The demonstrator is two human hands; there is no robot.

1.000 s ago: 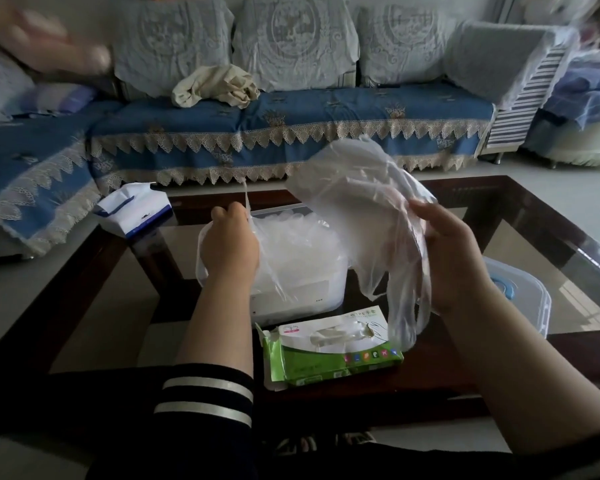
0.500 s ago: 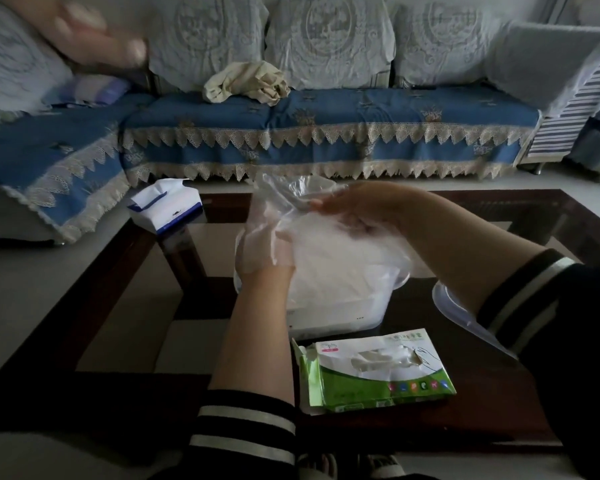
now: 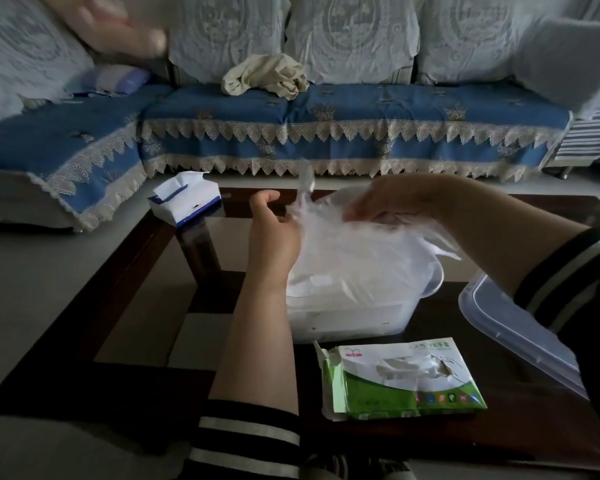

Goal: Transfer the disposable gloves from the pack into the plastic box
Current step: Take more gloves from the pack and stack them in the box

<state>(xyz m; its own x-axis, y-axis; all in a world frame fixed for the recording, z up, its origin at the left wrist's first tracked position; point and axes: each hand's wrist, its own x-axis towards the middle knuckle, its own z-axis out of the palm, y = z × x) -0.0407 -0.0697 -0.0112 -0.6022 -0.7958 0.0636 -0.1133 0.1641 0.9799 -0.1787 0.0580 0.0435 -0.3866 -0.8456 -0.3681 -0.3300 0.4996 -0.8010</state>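
A clear plastic box (image 3: pixel 354 320) stands in the middle of the dark glass table, heaped with thin transparent disposable gloves (image 3: pixel 354 254). My right hand (image 3: pixel 392 199) lies palm down on top of the heap, fingers pressing the gloves into the box. My left hand (image 3: pixel 272 230) sits at the box's left edge, fingers curled, pinching a strand of glove that sticks upward. The green and white glove pack (image 3: pixel 402 382) lies flat in front of the box, its torn opening showing more gloves.
The box's clear lid (image 3: pixel 513 334) lies to the right, partly under my right forearm. A blue and white tissue pack (image 3: pixel 184 199) sits at the table's far left corner. A blue sofa with lace covers runs behind the table. A blurred hand of another person is at top left.
My right hand came down from holding a bunch of gloves in the air and now presses them onto the heap in the box. My left hand stays at the box's left edge.
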